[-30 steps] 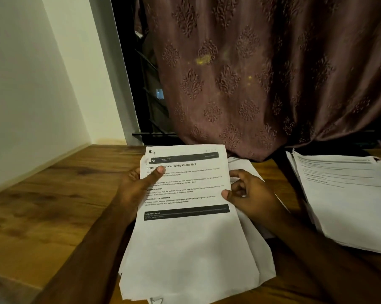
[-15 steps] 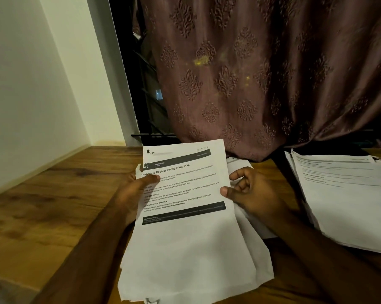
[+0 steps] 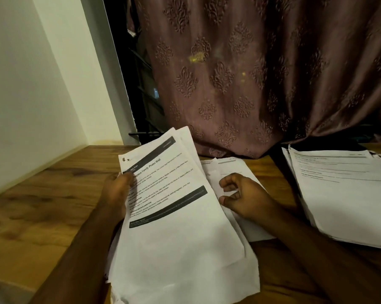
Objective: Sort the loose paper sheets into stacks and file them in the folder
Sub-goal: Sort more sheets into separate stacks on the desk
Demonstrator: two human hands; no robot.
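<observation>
The left hand (image 3: 116, 194) holds a bundle of printed sheets (image 3: 174, 216) by its left edge, with the thumb pressed on the top page near the heading. The bundle is tilted, so its long axis runs from the person's body up and away toward the far right, and its far end is lifted off the bench (image 3: 42, 205).

The right hand (image 3: 244, 196) is just to the right of this bundle. Its fingers are loosely curled and I see nothing pinched between them; it rests on or just above some loose sheets (image 3: 233, 170) that lie flat on the bench under it. Whether it touches them I cannot tell.

Further right of the right hand, apart from it, lies a thicker stack (image 3: 342, 194) with its long axis running away from the person. A dark edge shows under its far side, perhaps the folder, but this is not clear.

I judge that the sorting is not finished. The stack lies on the side of the right hand, so this hand is nearer to carry the next sheet across.
</observation>
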